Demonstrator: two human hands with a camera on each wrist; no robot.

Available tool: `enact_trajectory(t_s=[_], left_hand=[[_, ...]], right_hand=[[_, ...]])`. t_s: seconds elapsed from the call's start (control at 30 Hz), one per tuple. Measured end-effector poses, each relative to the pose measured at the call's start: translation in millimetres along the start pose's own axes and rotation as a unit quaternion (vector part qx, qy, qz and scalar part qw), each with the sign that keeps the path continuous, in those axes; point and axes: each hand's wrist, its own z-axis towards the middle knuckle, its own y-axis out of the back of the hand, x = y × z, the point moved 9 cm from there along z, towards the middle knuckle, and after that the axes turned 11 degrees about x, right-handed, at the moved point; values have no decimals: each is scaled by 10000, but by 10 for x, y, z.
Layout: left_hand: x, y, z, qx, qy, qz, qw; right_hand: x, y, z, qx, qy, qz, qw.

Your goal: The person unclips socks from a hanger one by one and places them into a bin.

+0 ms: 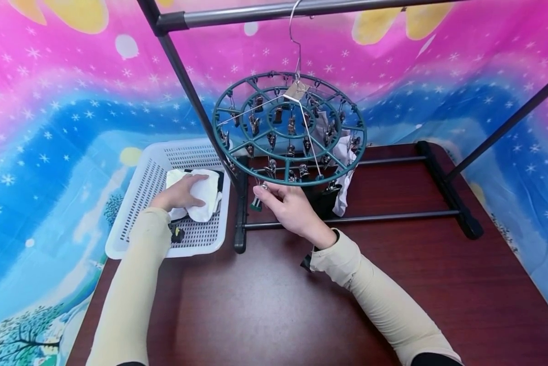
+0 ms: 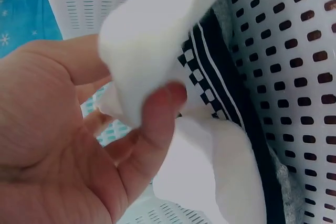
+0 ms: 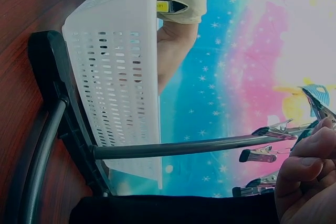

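In the white basket at the left, my left hand [image 1: 181, 193] pinches a white sock [image 2: 152, 35] between thumb and fingers. Beneath it are more white fabric [image 2: 210, 166] and a dark piece with a checkered band [image 2: 202, 80]. My right hand [image 1: 297, 211] is at the near rim of a round green clip hanger [image 1: 286, 181], its thumb and fingertips pinching a metal clip [image 1: 265, 187]. Several other metal clips hang around the rings. White cloth [image 1: 344, 173] and black cloth [image 1: 322, 203] hang from the hanger's right side, the black partly hidden behind the right wrist.
The hanger's hook sits over the top bar [image 1: 255, 12] of a dark metal rack. The rack's left foot [image 1: 240, 223] stands close beside the basket [image 1: 132, 203]. Its lower bars cross the dark red table [image 1: 237, 305]. A patterned backdrop surrounds the table.
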Motion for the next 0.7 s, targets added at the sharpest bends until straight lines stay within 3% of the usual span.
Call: enact_trajectory(t_s=[0.27,0.7], left_hand=[[66,23,-57,-225,263,74,9994],[97,-2,-37,-118,519,103,9985]], right_hand=[[16,-8,0,3,88,32,10000],[26,-14,22,52,159,115,9998]])
